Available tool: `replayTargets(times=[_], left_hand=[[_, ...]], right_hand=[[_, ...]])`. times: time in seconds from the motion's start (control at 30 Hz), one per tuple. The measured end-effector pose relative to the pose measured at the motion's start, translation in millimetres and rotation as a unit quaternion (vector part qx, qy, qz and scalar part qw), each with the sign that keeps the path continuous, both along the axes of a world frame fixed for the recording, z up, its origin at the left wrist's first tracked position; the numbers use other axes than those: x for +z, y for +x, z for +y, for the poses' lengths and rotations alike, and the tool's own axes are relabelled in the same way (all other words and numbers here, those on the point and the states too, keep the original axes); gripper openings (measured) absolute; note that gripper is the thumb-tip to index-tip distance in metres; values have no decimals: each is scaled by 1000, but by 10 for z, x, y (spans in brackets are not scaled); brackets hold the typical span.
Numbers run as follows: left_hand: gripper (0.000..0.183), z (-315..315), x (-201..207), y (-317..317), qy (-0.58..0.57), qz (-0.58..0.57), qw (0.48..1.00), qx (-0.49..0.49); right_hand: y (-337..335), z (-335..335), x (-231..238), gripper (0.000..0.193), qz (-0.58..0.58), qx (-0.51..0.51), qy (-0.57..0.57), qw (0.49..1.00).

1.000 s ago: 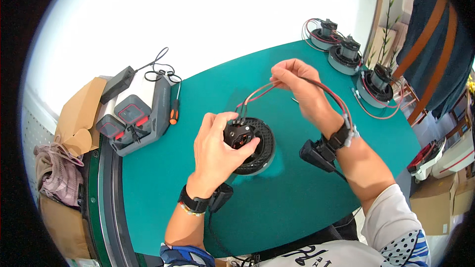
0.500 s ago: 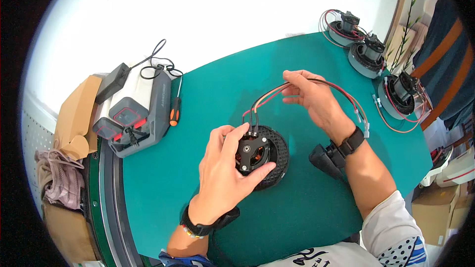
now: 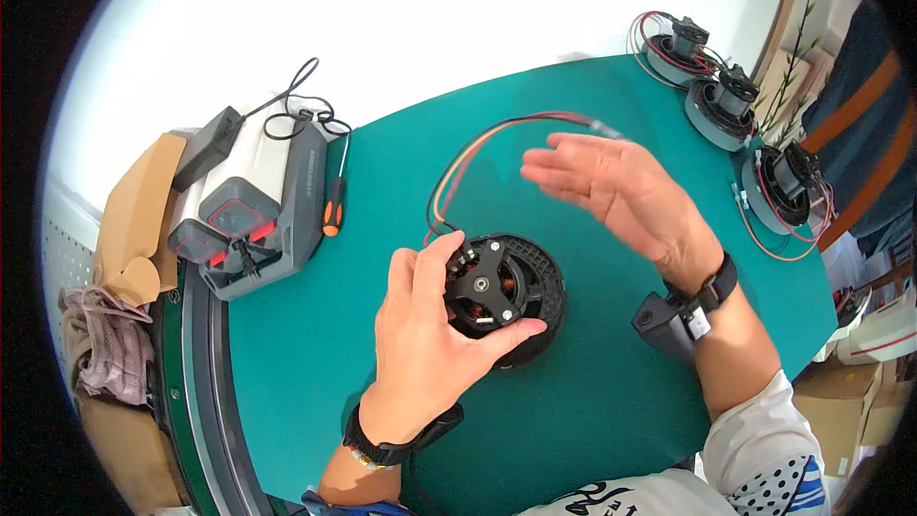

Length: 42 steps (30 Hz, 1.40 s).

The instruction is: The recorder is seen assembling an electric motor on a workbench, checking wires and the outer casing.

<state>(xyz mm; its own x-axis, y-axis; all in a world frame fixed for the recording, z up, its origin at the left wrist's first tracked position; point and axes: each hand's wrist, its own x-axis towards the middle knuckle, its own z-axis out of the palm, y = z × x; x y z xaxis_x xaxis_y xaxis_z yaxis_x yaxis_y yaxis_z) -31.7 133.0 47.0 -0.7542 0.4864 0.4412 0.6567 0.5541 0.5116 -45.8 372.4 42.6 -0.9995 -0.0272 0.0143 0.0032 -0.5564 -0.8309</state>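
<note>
The motor (image 3: 493, 269) has shiny metal screws (image 3: 507, 314), the tabletop (image 3: 592, 401) a matt finish.

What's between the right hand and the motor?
Head view: only green tabletop shows between the right hand and the motor; the wires arch around its far side.

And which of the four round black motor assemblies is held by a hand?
The round black motor assembly nearest the person, copper coils showing: the left hand grips it. The other three stand untouched at the right edge of the green tabletop.
</note>
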Motion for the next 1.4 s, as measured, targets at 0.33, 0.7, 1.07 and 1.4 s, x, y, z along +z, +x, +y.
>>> replayTargets(times=[0.33,0.7,1.07,1.4], left_hand=[[83,-184,118,-69,3,-77,996,-53],[51,-195,-49,-180,108,-101,988,-34],[50,-173,-178,-196,151,-99,981,-65],[48,-140,-128,-94,101,-71,991,-42]], right_hand=[[342,-507,58,80,220,90,464,853],[186,-476,-141,80,108,90,277,951],[174,-477,-191,72,147,104,278,944],[205,-421,-91,85,105,143,367,913]])
